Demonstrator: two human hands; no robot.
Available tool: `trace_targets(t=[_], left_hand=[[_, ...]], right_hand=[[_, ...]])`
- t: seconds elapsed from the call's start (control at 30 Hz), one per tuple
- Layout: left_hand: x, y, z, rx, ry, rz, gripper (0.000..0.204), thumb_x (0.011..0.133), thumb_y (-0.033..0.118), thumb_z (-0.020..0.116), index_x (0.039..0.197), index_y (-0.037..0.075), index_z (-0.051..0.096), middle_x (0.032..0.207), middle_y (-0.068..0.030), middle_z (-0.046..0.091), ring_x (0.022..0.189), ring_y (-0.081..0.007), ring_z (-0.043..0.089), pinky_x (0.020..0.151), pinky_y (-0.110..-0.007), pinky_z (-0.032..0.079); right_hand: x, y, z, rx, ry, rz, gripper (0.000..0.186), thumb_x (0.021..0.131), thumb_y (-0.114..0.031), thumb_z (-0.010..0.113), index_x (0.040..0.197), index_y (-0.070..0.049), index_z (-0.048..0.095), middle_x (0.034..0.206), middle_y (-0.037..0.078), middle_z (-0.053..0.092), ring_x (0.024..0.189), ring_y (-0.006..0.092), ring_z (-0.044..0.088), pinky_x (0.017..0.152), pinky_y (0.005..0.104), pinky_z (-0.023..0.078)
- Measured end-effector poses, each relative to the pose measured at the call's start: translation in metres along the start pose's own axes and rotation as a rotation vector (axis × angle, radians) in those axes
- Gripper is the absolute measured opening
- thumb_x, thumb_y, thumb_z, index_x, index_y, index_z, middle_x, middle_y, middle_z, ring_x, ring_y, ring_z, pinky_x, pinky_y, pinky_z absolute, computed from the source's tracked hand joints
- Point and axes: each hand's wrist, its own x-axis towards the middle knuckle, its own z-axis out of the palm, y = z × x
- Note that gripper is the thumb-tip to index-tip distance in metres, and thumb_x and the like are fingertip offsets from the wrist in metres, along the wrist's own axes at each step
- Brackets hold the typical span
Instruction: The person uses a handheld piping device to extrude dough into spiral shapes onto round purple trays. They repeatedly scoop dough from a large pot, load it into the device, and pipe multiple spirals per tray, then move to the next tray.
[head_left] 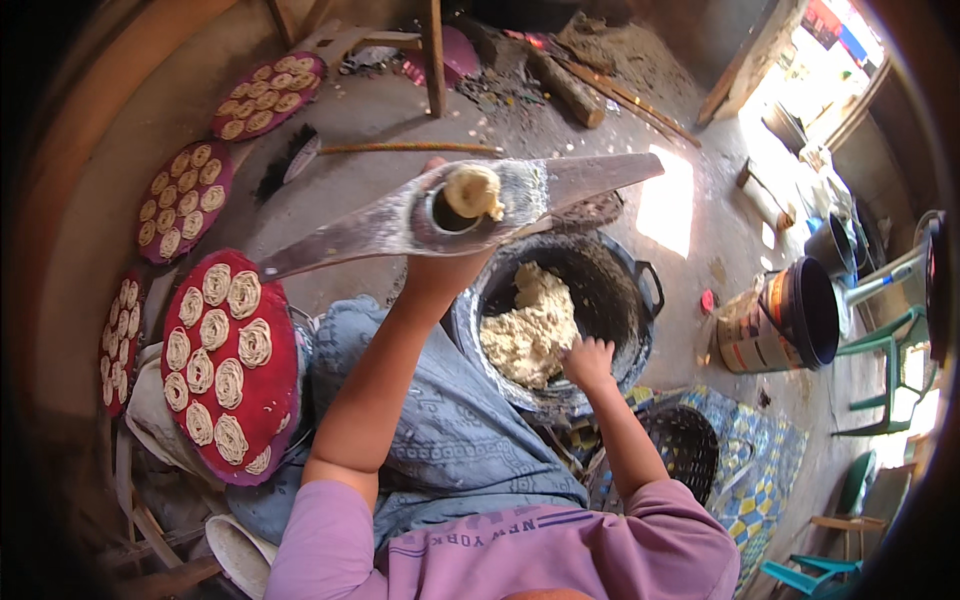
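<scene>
My left hand (448, 272) holds up a long wooden dough press (575, 183), wide in the middle and narrowing to both ends. Most of that hand is hidden beneath it; a fingertip shows at the far side. A lump of dough (470, 190) sits at the mouth of the press's round hole. My right hand (590, 362) is closed at the edge of the pale, sticky dough (530, 335) inside a dark basin (625, 300); its fingertips are hidden in the dough.
At left stands a red round tray (270, 385) with coiled dough swirls; several similar trays lie beyond it. A brush with a long handle (410, 149) lies on the floor. At right are a bucket (765, 320) and green chairs (885, 380); a woven basket (690, 435) is near my right arm.
</scene>
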Motion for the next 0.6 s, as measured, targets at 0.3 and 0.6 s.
trace_targets(t=[0.3, 0.6], left_hand=[[0.003, -0.074, -0.002, 0.462, -0.071, 0.308, 0.033, 0.061, 0.021, 0.083, 0.082, 0.008, 0.061, 0.082, -0.0074, 0.055, 0.077, -0.0267, 0.056, 0.07, -0.039, 0.047], [-0.009, -0.04, 0.016, 0.399, -0.196, 0.225, 0.033, 0.068, 0.034, 0.083, 0.083, 0.015, 0.062, 0.074, -0.0051, 0.053, 0.063, -0.0256, 0.059, 0.054, -0.04, 0.049]], right_hand=[[-0.059, 0.042, -0.093, 0.713, -0.328, -0.058, 0.032, 0.097, -0.033, 0.056, 0.094, -0.002, 0.059, 0.07, 0.009, 0.06, 0.061, 0.0207, 0.059, 0.059, 0.0365, 0.047], [-0.065, -0.026, -0.183, 1.601, 0.281, -0.341, 0.034, 0.103, -0.022, 0.047, 0.131, -0.003, 0.05, 0.079, 0.001, 0.056, 0.057, 0.0049, 0.045, 0.05, 0.0198, 0.037]])
